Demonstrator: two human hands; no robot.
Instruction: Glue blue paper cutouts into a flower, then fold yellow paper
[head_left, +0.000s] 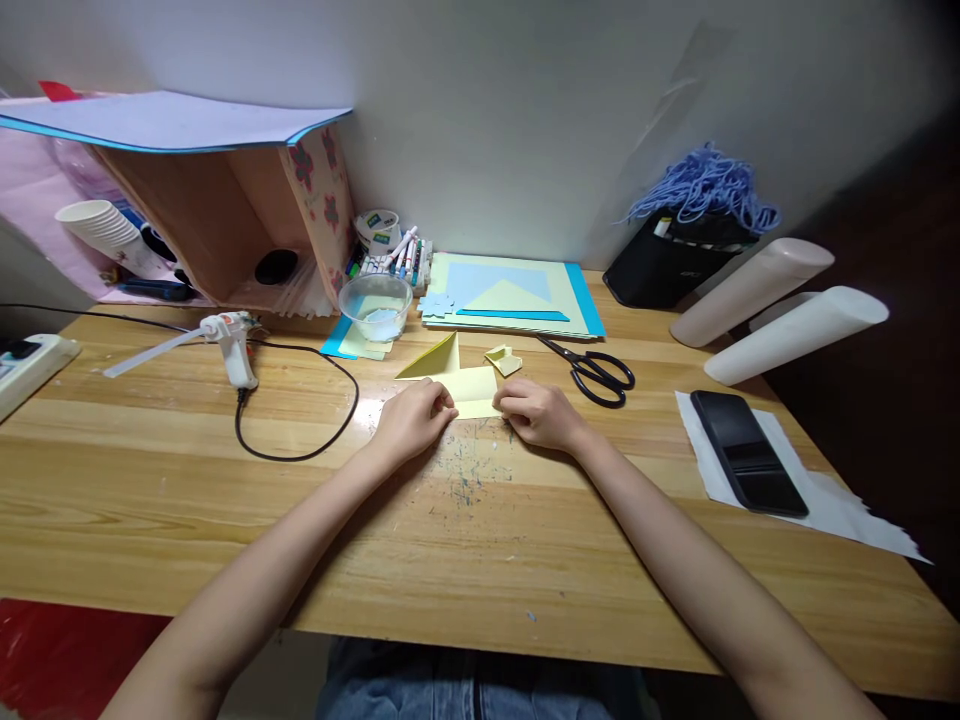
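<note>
A pale yellow sheet of paper (474,388) with a crease across it lies on the wooden table between my hands. My left hand (417,418) pinches its near left side, fingers curled together. At the right edge, my right hand (538,412) has its fingertips closed on the same paper. Just behind it stands a folded yellow paper triangle (433,358). A small folded yellow paper piece (503,360) sits beyond the sheet's right end. Black-handled scissors (596,374) rest to the right of my right hand.
A white glue gun (232,350) with a looping black cord is at left. A clear plastic bowl (376,306), markers (405,258) and stacked coloured paper (517,292) are at the back. On the right are a black phone (747,452), white rolls (796,335) and a black holder (671,262) with blue yarn.
</note>
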